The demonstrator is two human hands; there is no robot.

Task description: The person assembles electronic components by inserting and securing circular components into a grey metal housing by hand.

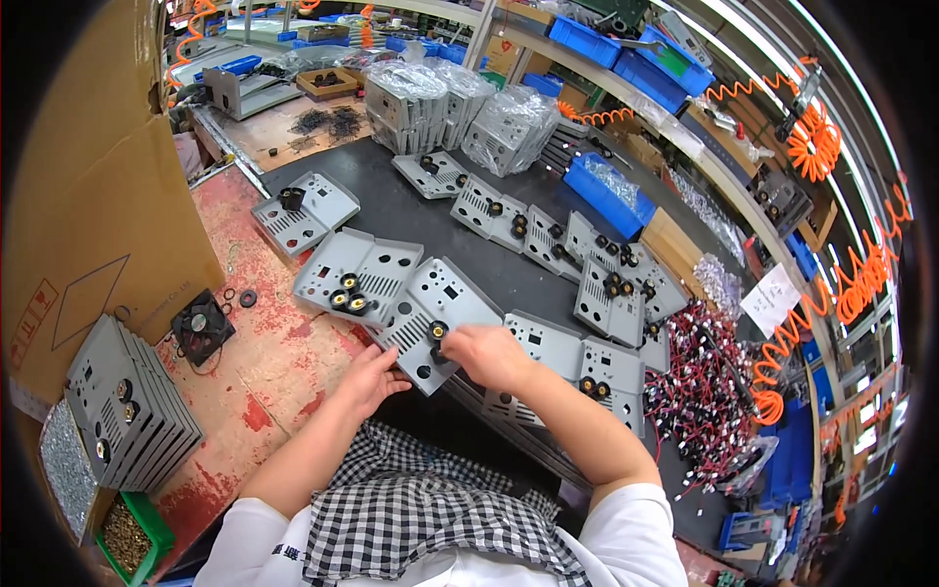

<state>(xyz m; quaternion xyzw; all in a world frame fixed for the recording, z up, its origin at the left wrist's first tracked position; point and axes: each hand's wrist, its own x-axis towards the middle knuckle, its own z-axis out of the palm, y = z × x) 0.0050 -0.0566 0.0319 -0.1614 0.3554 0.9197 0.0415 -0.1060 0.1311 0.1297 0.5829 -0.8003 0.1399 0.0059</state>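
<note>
Grey panel's (462,311) near edge is met by left hand (372,380), black fitting (437,330) by right hand's (486,355) curled fingers, apparently for steadying; grip can't be told on either.

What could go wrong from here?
The grey perforated metal panel between the bare left hand and bare right hand seems to overhang the dark-topped bench, so it might tip if pressed there. Black round parts with brass-coloured centres on the grey panel to its left could get knocked if panels bump. Tangled red, black and white wires beside the grey panels at right might snag a corner.
</note>
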